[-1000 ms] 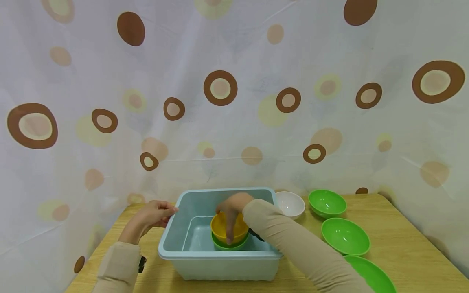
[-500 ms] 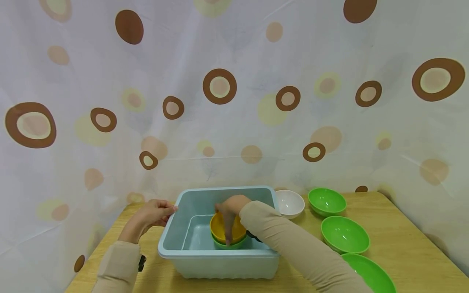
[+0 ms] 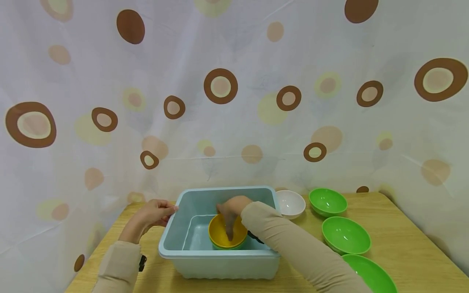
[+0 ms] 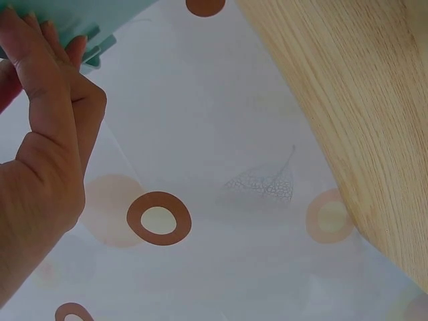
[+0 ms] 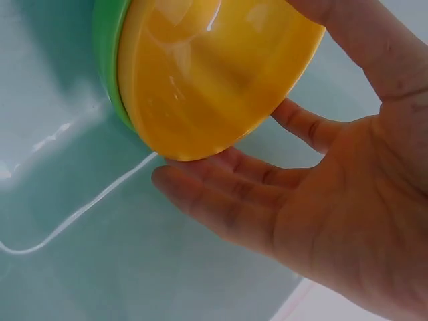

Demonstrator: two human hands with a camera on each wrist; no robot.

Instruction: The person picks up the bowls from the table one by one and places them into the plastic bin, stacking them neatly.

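A light blue plastic tub (image 3: 220, 255) stands on the wooden table. Inside it a yellow bowl (image 3: 220, 234) sits nested in a green bowl (image 3: 224, 247), of which only a sliver shows. My right hand (image 3: 231, 213) reaches into the tub and pinches the yellow bowl's far rim, one digit inside and the others outside. The right wrist view shows the yellow bowl (image 5: 207, 73) in the green bowl (image 5: 107, 60), with my right hand (image 5: 321, 214) at its outer wall. My left hand (image 3: 154, 213) grips the tub's left rim; in the left wrist view, my left hand (image 4: 47, 134) holds the tub's edge (image 4: 73, 17).
Right of the tub stand a small white bowl (image 3: 291, 202) and three green bowls (image 3: 327, 201) (image 3: 345, 235) (image 3: 370, 274) in a row toward me. A dotted curtain (image 3: 234, 101) closes off the back and both sides of the table (image 3: 403, 244).
The yellow bowl has come down with my right hand and now sits lower in the green bowl. My left hand has stayed on the tub's rim.
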